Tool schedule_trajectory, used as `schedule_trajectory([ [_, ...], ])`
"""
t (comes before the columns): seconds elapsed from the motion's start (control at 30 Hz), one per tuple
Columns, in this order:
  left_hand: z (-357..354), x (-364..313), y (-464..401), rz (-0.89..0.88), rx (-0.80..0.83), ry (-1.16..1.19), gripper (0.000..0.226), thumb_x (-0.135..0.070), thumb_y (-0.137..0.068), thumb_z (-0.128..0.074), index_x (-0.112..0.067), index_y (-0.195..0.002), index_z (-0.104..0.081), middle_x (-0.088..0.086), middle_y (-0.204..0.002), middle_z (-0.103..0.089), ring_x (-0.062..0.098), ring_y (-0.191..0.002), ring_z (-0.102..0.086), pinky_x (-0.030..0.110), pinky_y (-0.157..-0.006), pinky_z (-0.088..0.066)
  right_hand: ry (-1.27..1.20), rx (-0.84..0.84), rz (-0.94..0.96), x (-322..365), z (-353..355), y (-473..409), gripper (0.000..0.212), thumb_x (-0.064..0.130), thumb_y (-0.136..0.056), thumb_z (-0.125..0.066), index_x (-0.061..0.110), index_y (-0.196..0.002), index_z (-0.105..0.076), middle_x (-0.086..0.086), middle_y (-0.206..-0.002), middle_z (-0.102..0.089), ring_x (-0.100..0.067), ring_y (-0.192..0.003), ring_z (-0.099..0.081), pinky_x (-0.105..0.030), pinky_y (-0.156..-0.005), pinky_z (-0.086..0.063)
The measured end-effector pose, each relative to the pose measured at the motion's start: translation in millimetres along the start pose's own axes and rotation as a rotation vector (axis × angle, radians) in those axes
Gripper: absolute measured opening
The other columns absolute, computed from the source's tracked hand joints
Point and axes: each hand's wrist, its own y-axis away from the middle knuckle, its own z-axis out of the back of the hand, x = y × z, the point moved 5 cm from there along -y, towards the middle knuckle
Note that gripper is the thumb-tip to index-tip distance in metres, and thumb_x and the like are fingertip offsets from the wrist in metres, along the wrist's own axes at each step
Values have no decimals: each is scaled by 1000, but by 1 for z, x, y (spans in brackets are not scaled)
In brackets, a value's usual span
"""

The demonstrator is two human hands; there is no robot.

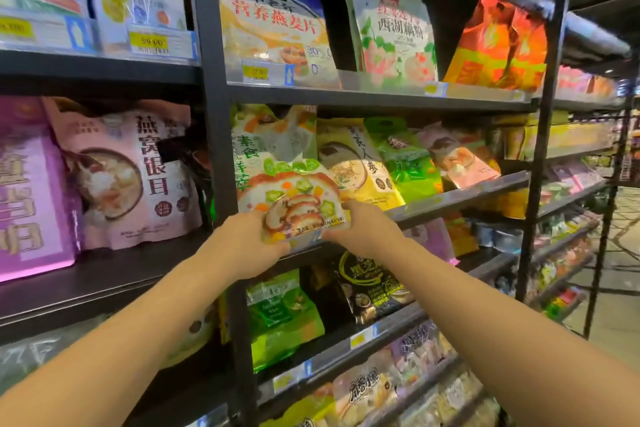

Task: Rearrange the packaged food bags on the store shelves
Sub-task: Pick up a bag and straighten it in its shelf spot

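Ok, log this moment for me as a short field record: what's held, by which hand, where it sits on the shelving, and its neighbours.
held item: vegetable-print bag
left hand: grips the bag's lower left corner
right hand: grips the bag's lower right corner
bag position: at the front edge of the middle shelf, tilted toward the camera
behind it: a matching bag, upright
right neighbour: yellow bag, then green bag
shelf above: oat bag, lotus-print bag

You face dark metal shelving (pixel 381 95), its upright post (pixel 216 114) dead ahead. Right of that post more racks (pixel 609 184) recede (dimly lit) down an aisle over a pale floor (pixel 620 305).
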Motion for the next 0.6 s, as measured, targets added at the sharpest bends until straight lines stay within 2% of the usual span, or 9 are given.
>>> schedule_trajectory([
  [0.1,-4,-7,-5,87,-50,-55,73,-63,-88,-66,-18,-143,-48,7,-131,-62,29,-115,-61,36,-86,-52,-5,-4,79,-8,4,-32,92,67,-91,-66,14,-160,-37,-10,-149,-57,-31,-131,-58,-45,-99,-54],
  [0.2,-11,-13,-8,218,-99,-127,86,-67,-87,-64,-17,-153,-40,9,-139,-59,29,-121,-60,35,-89,-50,-22,20,164,-15,3,-58,91,69,-89,-67,11,-155,-41,-11,-139,-63,-31,-119,-62,-40,-86,-53],
  [0.3,-15,-21,-13,357,-104,-190,80,-66,-88,-63,-16,-147,-45,9,-131,-63,29,-113,-63,31,-76,-47,-82,55,250,-23,-3,-81,81,70,-87,-69,9,-138,-52,-13,-122,-68,-29,-97,-62,-43,-80,-54],
  [0.4,-17,-31,-20,504,-81,-232,82,-69,-89,-60,-7,-142,-49,11,-120,-64,30,-104,-63,29,-66,-41,-146,80,315,-30,-5,-99,94,71,-88,-67,6,-150,-42,-12,-128,-65,-30,-105,-62,-38,-72,-47],
  [0.47,-19,-36,-25,601,-75,-217,93,-71,-89,-58,0,-147,-40,16,-131,-61,33,-113,-62,30,-73,-43,-180,96,357,-34,-6,-109,105,74,-86,-66,4,-156,-33,-12,-129,-64,-28,-105,-61,-34,-63,-42],
  [0.53,-22,-41,-28,692,-67,-195,112,-73,-89,-57,8,-156,-19,22,-147,-50,35,-128,-56,33,-85,-47,-199,131,396,-38,-9,-115,111,76,-84,-66,3,-159,-28,-11,-128,-64,-24,-95,-58,-29,-56,-39],
  [0.6,-23,-46,-31,746,-89,-204,120,-75,-87,-56,10,-158,-8,27,-156,-35,38,-138,-46,37,-103,-45,-220,183,409,-43,-16,-120,116,77,-84,-64,3,-163,-21,-13,-137,-62,-25,-101,-60,-33,-67,-50],
])
